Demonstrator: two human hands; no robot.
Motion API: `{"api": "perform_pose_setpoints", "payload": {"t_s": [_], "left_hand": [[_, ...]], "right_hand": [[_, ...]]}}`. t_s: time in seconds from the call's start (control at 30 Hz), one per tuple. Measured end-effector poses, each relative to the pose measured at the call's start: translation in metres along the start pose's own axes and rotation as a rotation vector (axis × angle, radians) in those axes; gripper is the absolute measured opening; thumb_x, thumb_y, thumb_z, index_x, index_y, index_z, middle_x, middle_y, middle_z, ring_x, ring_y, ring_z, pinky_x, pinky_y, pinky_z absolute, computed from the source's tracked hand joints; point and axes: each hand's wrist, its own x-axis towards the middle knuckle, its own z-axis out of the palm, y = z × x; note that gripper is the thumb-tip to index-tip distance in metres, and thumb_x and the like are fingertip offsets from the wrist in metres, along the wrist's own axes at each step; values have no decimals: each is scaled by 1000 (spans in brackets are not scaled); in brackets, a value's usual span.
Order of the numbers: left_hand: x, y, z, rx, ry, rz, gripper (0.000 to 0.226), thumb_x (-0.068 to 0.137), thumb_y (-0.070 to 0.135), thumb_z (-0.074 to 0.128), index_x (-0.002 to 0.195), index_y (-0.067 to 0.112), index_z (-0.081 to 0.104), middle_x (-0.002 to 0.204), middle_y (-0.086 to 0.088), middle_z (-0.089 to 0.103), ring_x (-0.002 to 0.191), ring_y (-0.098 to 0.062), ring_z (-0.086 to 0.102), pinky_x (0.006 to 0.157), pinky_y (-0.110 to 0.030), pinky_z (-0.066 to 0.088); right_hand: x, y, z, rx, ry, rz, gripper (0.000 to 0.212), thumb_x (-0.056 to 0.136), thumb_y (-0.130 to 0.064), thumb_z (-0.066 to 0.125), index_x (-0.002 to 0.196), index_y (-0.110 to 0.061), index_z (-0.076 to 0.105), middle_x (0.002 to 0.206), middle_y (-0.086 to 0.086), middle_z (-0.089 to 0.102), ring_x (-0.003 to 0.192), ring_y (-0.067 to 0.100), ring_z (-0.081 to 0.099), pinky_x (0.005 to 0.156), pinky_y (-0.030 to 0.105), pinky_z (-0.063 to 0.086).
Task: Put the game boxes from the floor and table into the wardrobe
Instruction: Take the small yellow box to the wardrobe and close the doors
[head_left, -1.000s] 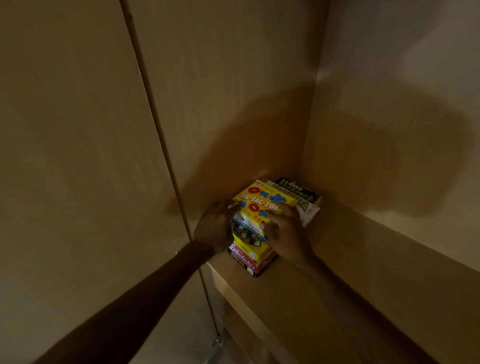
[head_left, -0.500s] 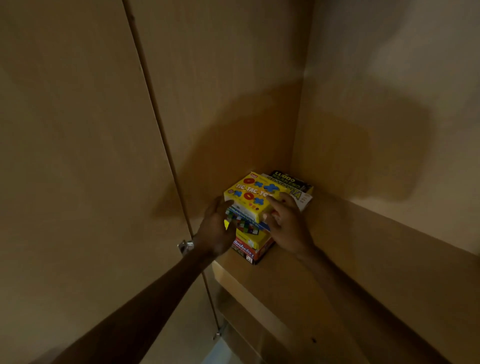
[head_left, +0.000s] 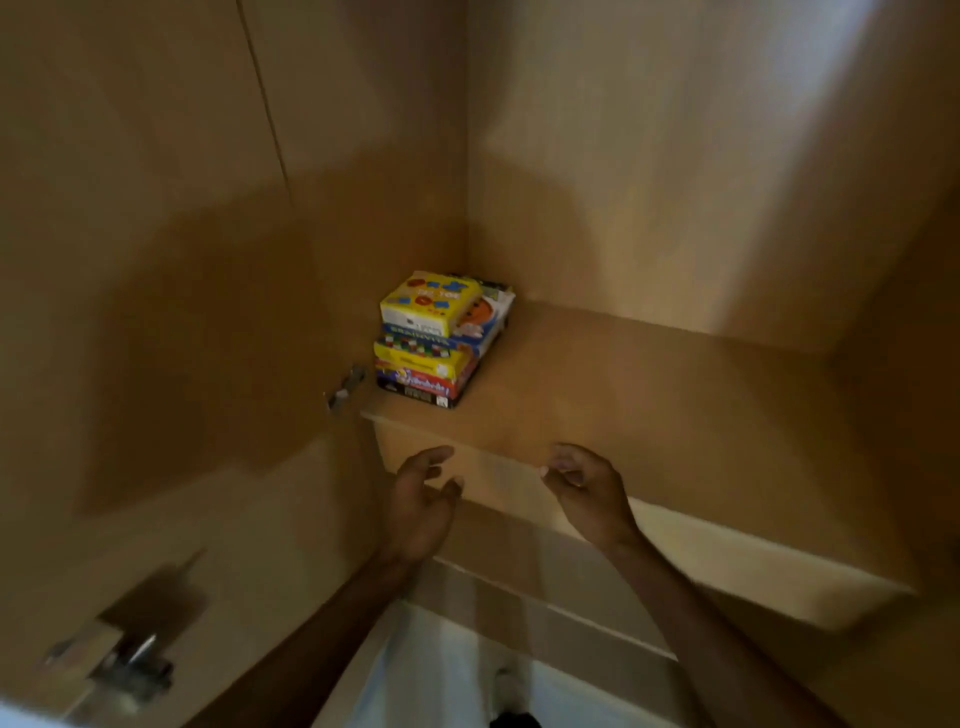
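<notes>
A stack of several game boxes (head_left: 431, 348) stands in the back left corner of a wooden wardrobe shelf (head_left: 649, 395). On top lies a yellow Tic-Tac-Toe box (head_left: 428, 304); a dark box (head_left: 415, 391) is at the bottom. My left hand (head_left: 423, 499) and my right hand (head_left: 587, 491) hover in front of the shelf's front edge, apart from the stack. Both hands hold nothing and their fingers are loosely spread.
The open wardrobe door (head_left: 156, 338) stands on the left with a metal hinge (head_left: 345, 387) by the shelf and another hinge (head_left: 124, 665) lower down. The shelf stretches to the right of the stack. A pale floor (head_left: 436, 675) shows below.
Both hands let go of the stack and drew back toward me, past the shelf's front edge. The view pulled back and tilted down.
</notes>
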Motion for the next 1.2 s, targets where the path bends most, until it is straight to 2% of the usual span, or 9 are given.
{"api": "perform_pose_setpoints", "payload": {"t_s": [0.07,0.17,0.3,0.47,0.57,0.7,0.93,1.07,1.2], "left_hand": [[-42,3,-10,-36,-30,-13,31,83,15,66,113,15,62,101,2,62,93,-13,59,80,-24,48],[-99,4,-26,-35,-65,-54,27,87,11,66,112,21,62,112,-2,67,104,-19,62,92,-36,50],[-173,14,-34,-24,-91,-57,29,89,11,65,116,22,63,113,-6,69,102,-26,64,87,-44,53],[-255,39,-3,-36,-101,-2,26,88,-2,62,113,8,63,109,-5,67,100,-18,62,87,-23,49],[-303,52,33,-32,-143,-2,26,87,1,65,108,16,64,107,0,69,100,-16,64,90,-26,51],[-387,83,103,-75,-230,13,22,88,-1,63,103,16,63,96,8,67,90,-8,63,76,-9,49],[-505,151,209,-72,-412,132,25,87,-9,59,104,8,64,92,10,64,76,11,61,67,-8,46],[-530,204,249,-107,-523,231,30,88,-4,60,116,7,61,107,3,64,96,-11,62,77,-14,51],[-540,249,273,-138,-625,332,37,90,7,63,124,18,57,120,10,59,107,-6,58,82,-15,51]], "right_hand": [[-47,2,-5,29,18,20,31,83,-11,71,113,-13,66,90,1,66,82,15,62,71,12,45],[-113,-5,-13,50,6,49,29,85,-13,69,114,-15,65,92,3,67,85,15,63,73,12,46],[-200,-12,-32,45,-36,6,31,86,-13,68,116,-12,64,94,3,67,84,3,62,73,2,42],[-286,3,-88,4,-25,-46,30,85,-18,69,115,-18,65,92,-4,70,82,-5,62,76,6,44],[-335,23,-139,3,12,-31,30,84,-20,70,114,-20,64,91,-8,69,84,0,63,80,15,47],[-411,53,-228,17,81,-10,28,86,-14,68,114,-14,65,91,-5,69,80,-9,61,76,5,44],[-520,86,-370,-122,251,-16,18,87,-21,68,105,-22,70,92,-17,68,86,-13,61,74,4,45],[-528,95,-433,-179,498,-78,12,88,-14,64,96,-19,72,93,-7,72,83,1,65,76,21,53],[-503,81,-470,-143,475,-42,36,93,-3,50,126,-16,55,124,1,62,111,16,59,96,39,51]]}}
